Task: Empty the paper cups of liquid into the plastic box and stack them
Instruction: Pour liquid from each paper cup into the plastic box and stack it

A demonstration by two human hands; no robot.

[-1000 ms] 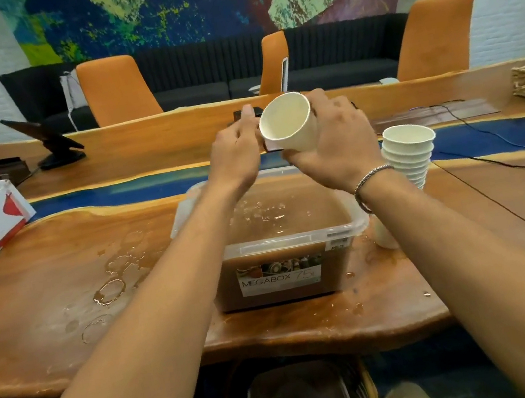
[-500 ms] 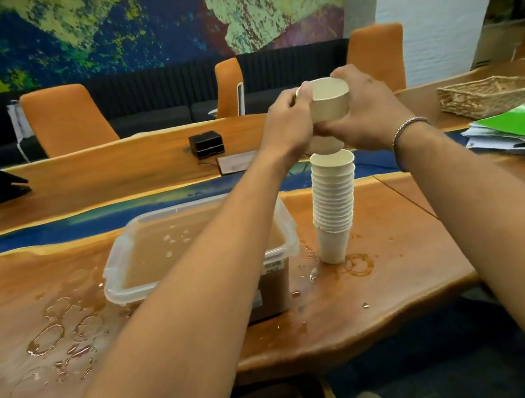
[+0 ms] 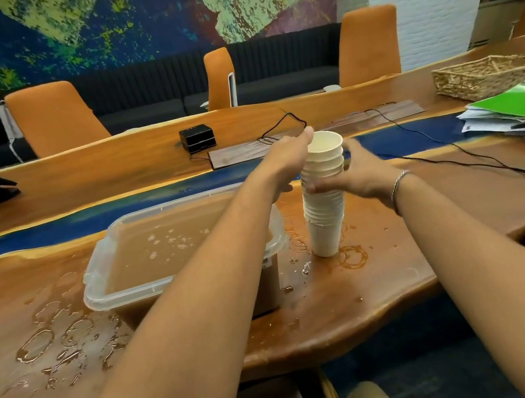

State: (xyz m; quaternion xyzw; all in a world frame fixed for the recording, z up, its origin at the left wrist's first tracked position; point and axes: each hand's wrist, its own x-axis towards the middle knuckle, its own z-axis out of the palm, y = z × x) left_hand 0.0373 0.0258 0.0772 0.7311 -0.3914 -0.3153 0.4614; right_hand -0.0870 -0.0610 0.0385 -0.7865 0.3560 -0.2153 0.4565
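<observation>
Stacking step, and close to the end by the look of it. Holds the stack of paper cups [image 3: 323, 220] with the right hand [image 3: 362, 173]: thumb across the front, fingers curled round the back, about halfway up. Touches the top cup [image 3: 327, 148] with the left hand [image 3: 284, 160], fingers straight and close together, one tip up at the rim. Cannot tell where the left thumb is.

Stack standing on the wooden table [image 3: 406, 279], just right of the plastic box [image 3: 131, 295], not touching it. Leaning a little to the right near the top. Top cup mouth up, dry-looking inside, not pushed as deep as the ones below. Box nearly full of brown liquid, with bubbles on top. No other loose cups to be seen on the table, so maybe the last one. Puddles [image 3: 51, 338] left of the box, and a brown ring [image 3: 354, 254] beside the foot of the stack.

Next, most likely: push the top cup down softly until snug, set the lean straight, then let go slowly with both hands. Go easy here: tall stack, wet table, full box right next to it, so easy to tip or splash. Far back on the right, a wicker basket [image 3: 490, 75] and some papers [image 3: 518, 117], well away from the cups.
</observation>
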